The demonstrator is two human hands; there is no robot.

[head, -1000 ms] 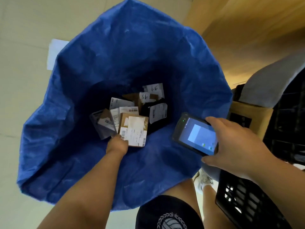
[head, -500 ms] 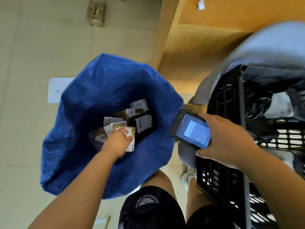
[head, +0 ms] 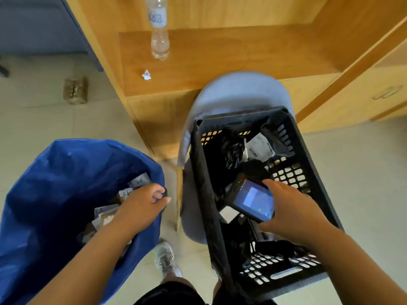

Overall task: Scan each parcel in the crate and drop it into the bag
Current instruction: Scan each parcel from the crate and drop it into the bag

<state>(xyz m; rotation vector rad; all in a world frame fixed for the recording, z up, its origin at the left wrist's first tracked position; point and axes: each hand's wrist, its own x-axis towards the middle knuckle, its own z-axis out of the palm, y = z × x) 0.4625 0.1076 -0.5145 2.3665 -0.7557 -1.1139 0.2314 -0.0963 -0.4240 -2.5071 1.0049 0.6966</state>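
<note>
A big blue bag stands open on the floor at the left, with several labelled parcels in its bottom. My left hand hovers over the bag's right rim, fingers loosely curled and empty. A black slatted crate rests on a grey chair at the right. Inside it lie black poly parcels, one with a white label at the far end. My right hand holds a handheld scanner with a lit screen above the crate's middle.
A wooden desk runs behind the crate, with a plastic bottle and a crumpled paper scrap on it. A small brown box sits on the tiled floor at the left. My shoe shows between bag and chair.
My left hand let go of the brown parcel in the bag and rose to the bag's right rim. The view swung right toward the crate, and the scanner now hangs over it.
</note>
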